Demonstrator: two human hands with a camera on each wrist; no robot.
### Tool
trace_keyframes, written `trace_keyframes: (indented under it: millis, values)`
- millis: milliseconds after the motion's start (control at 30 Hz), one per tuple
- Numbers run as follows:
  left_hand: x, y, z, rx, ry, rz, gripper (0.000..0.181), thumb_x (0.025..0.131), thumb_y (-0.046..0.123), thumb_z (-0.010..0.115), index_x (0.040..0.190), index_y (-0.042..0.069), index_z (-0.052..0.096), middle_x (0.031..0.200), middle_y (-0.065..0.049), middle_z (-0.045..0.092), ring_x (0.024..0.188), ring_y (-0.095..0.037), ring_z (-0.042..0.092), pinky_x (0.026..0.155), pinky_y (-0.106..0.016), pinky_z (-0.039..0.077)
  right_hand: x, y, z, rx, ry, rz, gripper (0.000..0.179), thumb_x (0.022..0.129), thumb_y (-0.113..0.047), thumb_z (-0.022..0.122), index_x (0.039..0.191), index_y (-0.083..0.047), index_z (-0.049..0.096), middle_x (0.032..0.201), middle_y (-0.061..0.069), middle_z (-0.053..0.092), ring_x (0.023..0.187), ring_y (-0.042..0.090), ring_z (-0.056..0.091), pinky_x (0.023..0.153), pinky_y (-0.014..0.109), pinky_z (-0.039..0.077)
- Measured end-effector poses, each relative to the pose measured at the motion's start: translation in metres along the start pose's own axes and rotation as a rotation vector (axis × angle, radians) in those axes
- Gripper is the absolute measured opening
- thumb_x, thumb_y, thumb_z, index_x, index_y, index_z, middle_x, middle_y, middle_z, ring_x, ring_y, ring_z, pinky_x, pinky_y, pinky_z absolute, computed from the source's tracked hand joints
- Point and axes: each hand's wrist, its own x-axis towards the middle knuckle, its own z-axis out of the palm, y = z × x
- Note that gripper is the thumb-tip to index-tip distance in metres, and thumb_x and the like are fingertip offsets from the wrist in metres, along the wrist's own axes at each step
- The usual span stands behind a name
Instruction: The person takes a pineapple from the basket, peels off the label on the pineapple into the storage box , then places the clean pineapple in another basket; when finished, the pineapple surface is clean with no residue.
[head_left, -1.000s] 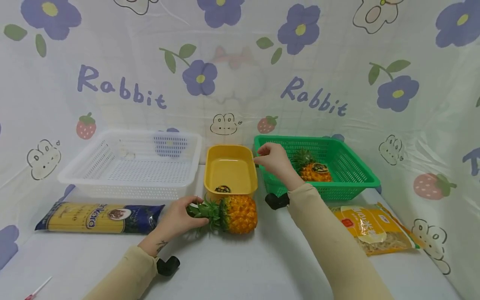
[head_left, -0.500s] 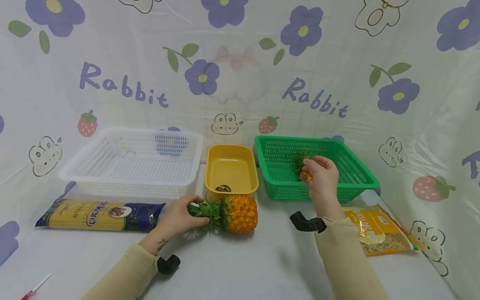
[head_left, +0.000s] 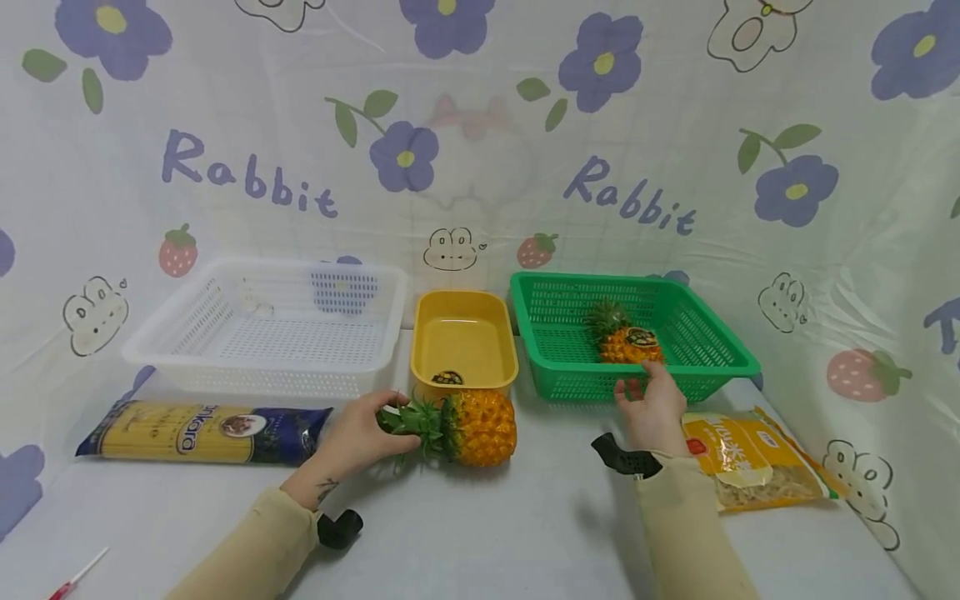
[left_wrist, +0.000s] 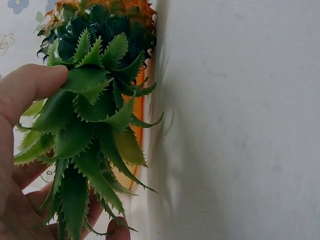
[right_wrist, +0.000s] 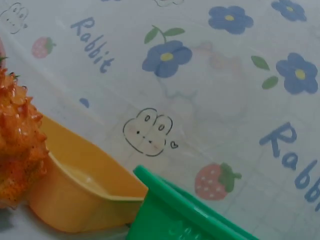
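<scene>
In the head view my left hand (head_left: pixel 367 437) grips the leafy crown of a pineapple (head_left: pixel 483 427) lying on its side on the white table. The left wrist view shows the thumb on the green leaves (left_wrist: pixel 90 130), with fingers behind them. My right hand (head_left: pixel 654 410) is at the front wall of a green basket (head_left: pixel 547 379), fingers loosely bent and holding nothing. Whether it touches the basket, I cannot tell. Inside that basket lies a second pineapple (head_left: pixel 626 343) with a dark label. The right wrist view does not show the right hand.
A yellow tub (head_left: pixel 512 350) stands between the green basket and a white basket (head_left: pixel 262 379). On the left lies a pack of spaghetti (head_left: pixel 202 433). To the right is an orange food bag (head_left: pixel 757 462). A thin red-and-white stick (head_left: pixel 78 575) lies at front left.
My right hand went from beside the yellow tub to over the pineapple in the green basket, then drew back to the basket's front wall. The left hand keeps its hold.
</scene>
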Motion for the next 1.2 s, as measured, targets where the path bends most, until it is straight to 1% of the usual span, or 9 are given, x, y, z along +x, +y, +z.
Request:
trace_keyframes:
  millis: [100, 200, 433, 700, 833, 967, 1067, 1133, 1200]
  values:
    - [0.000, 0.000, 0.000, 0.002, 0.004, 0.006, 0.050, 0.067, 0.033, 0.081, 0.111, 0.019, 0.062, 0.108, -0.002, 0.063, 0.095, -0.019, 0.058, 0.079, -0.038, 0.049, 0.007, 0.002, -0.003, 0.090, -0.048, 0.009, 0.026, 0.090, -0.011, 0.057, 0.105, -0.019, 0.037, 0.097, -0.001, 0.030, 0.080, 0.019, 0.036, 0.065, 0.031, 0.041]
    - [0.001, 0.001, 0.000, 0.003, 0.003, 0.014, 0.052, 0.067, 0.033, 0.081, 0.112, 0.017, 0.061, 0.111, -0.003, 0.062, 0.098, -0.020, 0.058, 0.082, -0.039, 0.049, 0.013, 0.005, -0.004, 0.114, -0.066, -0.013, 0.033, 0.091, -0.007, 0.055, 0.113, -0.021, 0.035, 0.097, 0.000, 0.031, 0.078, 0.019, 0.035, 0.065, 0.031, 0.041]
    - [0.000, 0.003, -0.001, 0.016, -0.004, 0.016, 0.061, 0.067, 0.035, 0.081, 0.120, 0.017, 0.057, 0.119, -0.003, 0.059, 0.104, -0.021, 0.056, 0.086, -0.042, 0.047, 0.018, 0.005, -0.001, -0.001, -0.078, -0.040, 0.065, 0.093, -0.005, 0.049, 0.142, -0.031, 0.015, 0.104, -0.001, 0.029, 0.076, 0.017, 0.033, 0.068, 0.027, 0.041]
    - [-0.003, 0.012, -0.006, 0.057, -0.020, 0.013, 0.070, 0.067, 0.037, 0.081, 0.127, 0.015, 0.052, 0.126, -0.006, 0.056, 0.113, -0.027, 0.053, 0.091, -0.046, 0.044, 0.019, 0.005, -0.003, -0.038, -0.083, -0.040, 0.067, 0.093, -0.006, 0.049, 0.143, -0.030, 0.013, 0.103, -0.001, 0.030, 0.068, 0.017, 0.033, 0.066, 0.027, 0.042]
    - [-0.007, 0.024, -0.009, 0.161, 0.018, 0.013, 0.074, 0.068, 0.044, 0.078, 0.130, 0.013, 0.051, 0.129, -0.008, 0.053, 0.115, -0.032, 0.051, 0.090, -0.049, 0.044, 0.017, 0.004, -0.003, -0.046, -0.090, -0.039, 0.067, 0.093, -0.006, 0.049, 0.144, -0.031, 0.013, 0.103, -0.001, 0.029, 0.066, 0.017, 0.032, 0.064, 0.027, 0.041]
    - [-0.009, 0.041, -0.011, 0.318, 0.126, 0.044, 0.069, 0.069, 0.052, 0.073, 0.124, 0.014, 0.055, 0.124, -0.009, 0.055, 0.108, -0.033, 0.053, 0.083, -0.050, 0.045, 0.018, 0.004, -0.002, -0.042, -0.086, -0.041, 0.065, 0.093, -0.006, 0.050, 0.142, -0.029, 0.015, 0.100, 0.000, 0.030, 0.067, 0.018, 0.032, 0.065, 0.028, 0.042]
    - [-0.005, 0.057, -0.011, 0.375, 0.185, 0.099, 0.066, 0.070, 0.053, 0.071, 0.120, 0.013, 0.058, 0.119, -0.008, 0.057, 0.103, -0.031, 0.054, 0.081, -0.049, 0.046, 0.019, 0.004, -0.002, -0.046, -0.081, -0.043, 0.069, 0.092, -0.006, 0.050, 0.144, -0.030, 0.013, 0.101, 0.000, 0.031, 0.068, 0.017, 0.033, 0.066, 0.027, 0.043]
    - [-0.001, 0.069, -0.008, 0.390, 0.190, 0.133, 0.065, 0.070, 0.053, 0.071, 0.119, 0.013, 0.058, 0.116, -0.007, 0.058, 0.100, -0.029, 0.055, 0.081, -0.047, 0.046, 0.020, 0.004, -0.002, -0.052, -0.077, -0.045, 0.067, 0.092, -0.006, 0.051, 0.144, -0.029, 0.014, 0.101, 0.000, 0.031, 0.069, 0.017, 0.034, 0.066, 0.027, 0.044]
    - [0.003, 0.082, -0.004, 0.386, 0.156, 0.149, 0.066, 0.070, 0.053, 0.071, 0.121, 0.014, 0.057, 0.117, -0.006, 0.057, 0.099, -0.028, 0.055, 0.081, -0.046, 0.046, 0.019, 0.004, -0.003, -0.062, -0.073, -0.048, 0.066, 0.092, -0.006, 0.051, 0.143, -0.028, 0.015, 0.101, 0.000, 0.031, 0.069, 0.017, 0.035, 0.066, 0.027, 0.044]
